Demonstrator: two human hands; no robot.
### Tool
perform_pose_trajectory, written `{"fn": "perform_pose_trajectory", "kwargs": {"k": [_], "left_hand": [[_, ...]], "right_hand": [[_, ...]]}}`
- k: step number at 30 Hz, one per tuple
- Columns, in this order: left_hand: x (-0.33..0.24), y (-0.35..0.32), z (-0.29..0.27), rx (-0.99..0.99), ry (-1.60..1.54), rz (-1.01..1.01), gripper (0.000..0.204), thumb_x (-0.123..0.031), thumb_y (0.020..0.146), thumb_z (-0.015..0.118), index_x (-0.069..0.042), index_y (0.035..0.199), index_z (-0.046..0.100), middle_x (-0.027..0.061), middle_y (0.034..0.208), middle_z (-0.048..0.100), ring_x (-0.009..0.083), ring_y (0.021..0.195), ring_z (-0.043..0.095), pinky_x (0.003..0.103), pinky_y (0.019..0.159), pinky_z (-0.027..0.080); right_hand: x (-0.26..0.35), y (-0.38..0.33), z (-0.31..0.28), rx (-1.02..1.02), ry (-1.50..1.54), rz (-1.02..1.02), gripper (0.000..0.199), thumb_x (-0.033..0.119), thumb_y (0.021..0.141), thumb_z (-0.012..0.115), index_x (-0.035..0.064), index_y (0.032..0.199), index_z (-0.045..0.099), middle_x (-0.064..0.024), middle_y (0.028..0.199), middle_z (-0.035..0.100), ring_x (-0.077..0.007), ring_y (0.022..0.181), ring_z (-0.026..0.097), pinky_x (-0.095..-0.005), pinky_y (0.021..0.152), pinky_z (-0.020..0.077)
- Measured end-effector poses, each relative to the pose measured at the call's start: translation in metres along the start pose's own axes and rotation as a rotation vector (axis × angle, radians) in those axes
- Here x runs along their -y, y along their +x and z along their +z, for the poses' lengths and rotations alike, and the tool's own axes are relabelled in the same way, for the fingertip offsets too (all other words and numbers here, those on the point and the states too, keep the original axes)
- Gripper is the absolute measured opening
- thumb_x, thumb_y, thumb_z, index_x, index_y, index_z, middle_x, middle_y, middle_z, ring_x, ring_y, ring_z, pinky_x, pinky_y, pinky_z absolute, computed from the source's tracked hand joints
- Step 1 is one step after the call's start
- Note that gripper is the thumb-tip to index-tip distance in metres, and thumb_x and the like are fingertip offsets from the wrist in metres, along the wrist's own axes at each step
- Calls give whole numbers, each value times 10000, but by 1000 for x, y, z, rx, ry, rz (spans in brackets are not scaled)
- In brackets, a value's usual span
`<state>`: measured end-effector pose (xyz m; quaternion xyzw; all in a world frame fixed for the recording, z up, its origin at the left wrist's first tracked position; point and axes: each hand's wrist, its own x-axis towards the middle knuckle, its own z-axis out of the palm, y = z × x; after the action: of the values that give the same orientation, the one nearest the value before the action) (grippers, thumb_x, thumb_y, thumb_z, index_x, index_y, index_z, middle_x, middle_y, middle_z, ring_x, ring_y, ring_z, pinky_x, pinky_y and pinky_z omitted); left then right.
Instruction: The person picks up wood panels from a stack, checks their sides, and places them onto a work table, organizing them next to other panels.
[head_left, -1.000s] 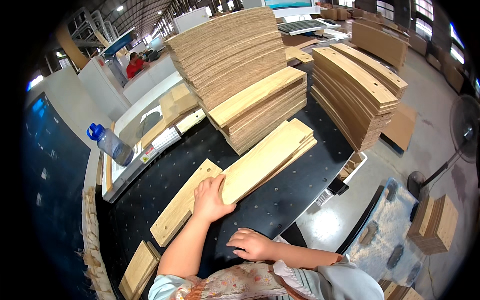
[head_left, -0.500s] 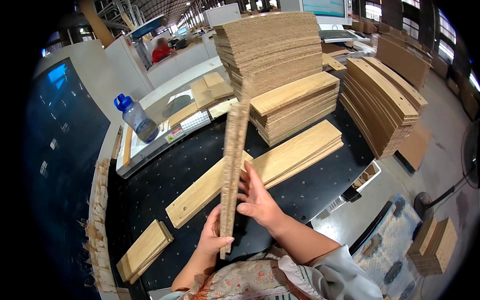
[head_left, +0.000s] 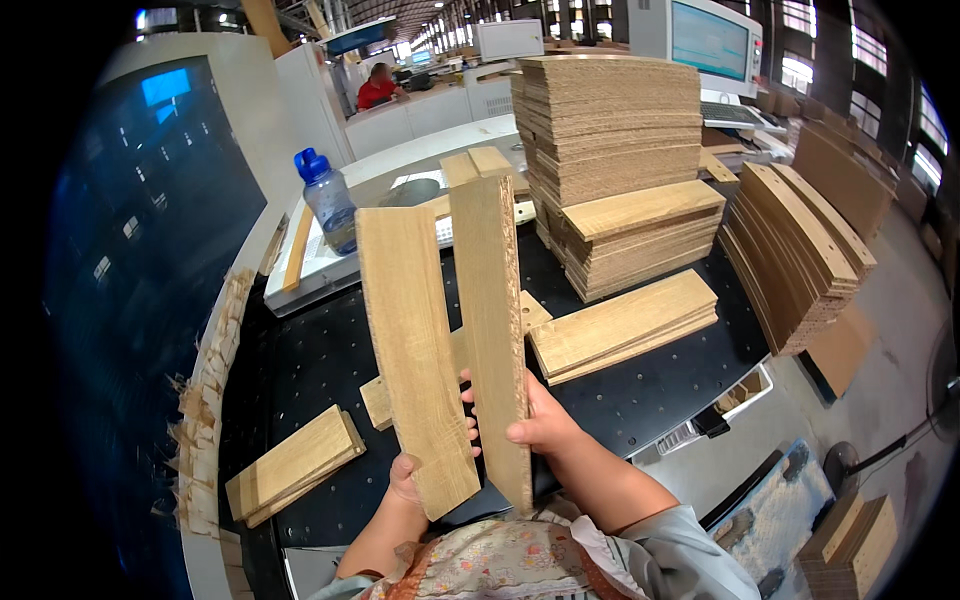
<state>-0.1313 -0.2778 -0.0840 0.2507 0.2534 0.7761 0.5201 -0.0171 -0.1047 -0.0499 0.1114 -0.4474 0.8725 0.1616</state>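
- We hold two long wood-faced boards upright over the black perforated table (head_left: 640, 400), one in each hand
- Our left hand (head_left: 410, 478) is clamped on the lower end of the left board (head_left: 415, 350), whose oak-grain face is turned to us
- Our right hand (head_left: 540, 425) grips the right board (head_left: 492, 330) low on its edge; this one shows its raw chipboard side, and it leans close against the first
- Both grips sit near the bottom, so we judge the tall tops could swing or tip forward, and a board might slip down onto the short boards (head_left: 620, 325) lying flat just behind
- The two boards may knock together and scuff the veneer if we twist them
- The blue-capped water bottle (head_left: 328, 200) stands well apart on the pale ledge, but a toppling board could reach that way
- The tall chipboard stack (head_left: 610, 120) behind and the small offcut pair (head_left: 295, 465) at our left stay out of contact
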Motion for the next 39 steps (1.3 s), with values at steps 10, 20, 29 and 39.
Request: {"fn": "perform_pose_trajectory", "kwargs": {"k": [10,20,29,39], "left_hand": [[5,-5,7,24,-24,60,1066,-524,606,786,-40,1405,272,191,1331,438,316,1185,488,486,985,425],[33,-1,39,-19,-38,49,831,-99,654,795,-103,1373,378,57,1354,445,226,1213,481,403,1003,426],[36,-8,27,-54,159,21,804,-72,654,737,-96,1371,375,86,1320,477,242,1220,473,423,1018,410],[44,-8,20,-121,174,-21,749,-11,656,672,-66,1350,395,116,1278,511,265,1164,513,422,995,427]], "right_hand": [[10,-2,10,-36,-188,-67,988,377,652,780,36,1418,256,-141,1321,389,-224,1170,418,-400,958,399],[-18,15,51,-325,-1404,-226,1059,527,657,746,24,1421,214,-243,1297,321,-407,1200,338,-490,1004,308],[-20,5,56,-271,-1552,-303,1023,551,631,744,42,1393,289,-240,1287,353,-403,1130,372,-512,953,320],[-1,-4,36,-245,-1295,-245,881,411,717,741,38,1393,317,-233,1253,434,-356,1091,456,-444,949,375]]}}
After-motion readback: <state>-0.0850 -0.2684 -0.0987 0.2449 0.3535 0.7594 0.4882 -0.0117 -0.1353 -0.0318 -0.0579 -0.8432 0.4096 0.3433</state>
